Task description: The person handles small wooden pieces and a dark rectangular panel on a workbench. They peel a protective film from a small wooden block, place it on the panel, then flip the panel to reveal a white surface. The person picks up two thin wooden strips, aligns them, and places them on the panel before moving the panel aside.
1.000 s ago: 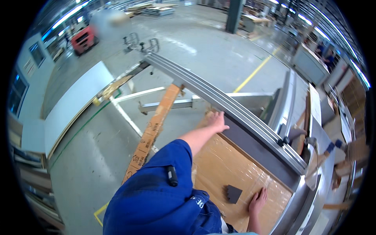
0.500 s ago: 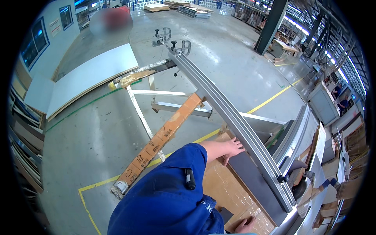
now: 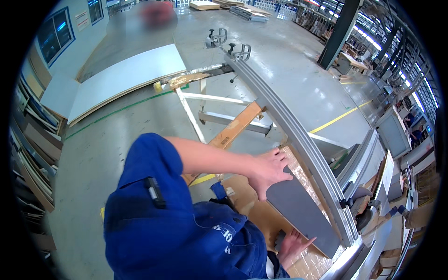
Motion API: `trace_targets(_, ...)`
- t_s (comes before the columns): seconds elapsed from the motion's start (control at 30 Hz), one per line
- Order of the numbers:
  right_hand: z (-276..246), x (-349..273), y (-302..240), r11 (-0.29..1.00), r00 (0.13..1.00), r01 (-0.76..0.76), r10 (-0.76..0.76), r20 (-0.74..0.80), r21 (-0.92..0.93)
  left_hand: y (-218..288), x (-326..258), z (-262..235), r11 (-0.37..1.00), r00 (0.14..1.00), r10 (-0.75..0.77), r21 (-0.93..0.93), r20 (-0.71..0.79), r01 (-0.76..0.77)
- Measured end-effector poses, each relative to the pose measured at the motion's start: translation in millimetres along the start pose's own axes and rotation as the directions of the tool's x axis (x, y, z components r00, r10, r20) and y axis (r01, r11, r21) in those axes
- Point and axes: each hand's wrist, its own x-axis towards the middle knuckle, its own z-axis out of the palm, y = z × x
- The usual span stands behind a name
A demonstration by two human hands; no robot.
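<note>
A long dark grey board (image 3: 303, 207) with a light brown edge strip lies along a slotted aluminium rail (image 3: 298, 130), a strip of the surface showing between them. My left hand (image 3: 270, 171) grips the board's far end, fingers over the end and thumb on the side nearer me. At the near end my right hand (image 3: 294, 246) holds the board's long edge, with one finger stretched along it and the others partly hidden. Under the board is a brown wrapped surface (image 3: 249, 193) with shiny clear film.
A cardboard-covered beam (image 3: 240, 123) and white metal frame (image 3: 190, 114) stand left of the rail. Two clamps (image 3: 241, 52) sit at the rail's far end. White panels (image 3: 126, 79) lie on the floor beyond. A saw-like dark guard (image 3: 366, 217) is at right.
The grey board has come away from the rail toward me. My left hand has gone from lying on it to gripping its far end; my right hand has moved up to its edge.
</note>
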Motion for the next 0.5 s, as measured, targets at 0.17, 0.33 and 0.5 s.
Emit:
trace_targets(0.17, 9, 5, 28, 0.989, 0.993, -0.033, 0.016, -0.117, -0.145, 35, -66, -14, 0.999, 0.992, -0.023, -0.025, -0.123, 0.020)
trace_targets(0.33, 62, -22, 40, 0.999, 0.998, 0.029, -0.027, -0.050, 0.032, 28, -109, 23, 0.994, 0.959, -0.107, -0.009, -0.264, 0.109)
trace_targets(0.5, 125, -69, 11, 0.933, 0.952, 0.303, -0.286, 0.111, -0.193, 21, -107, 87, 0.934, 0.954, -0.218, -0.329, -0.208, 0.141)
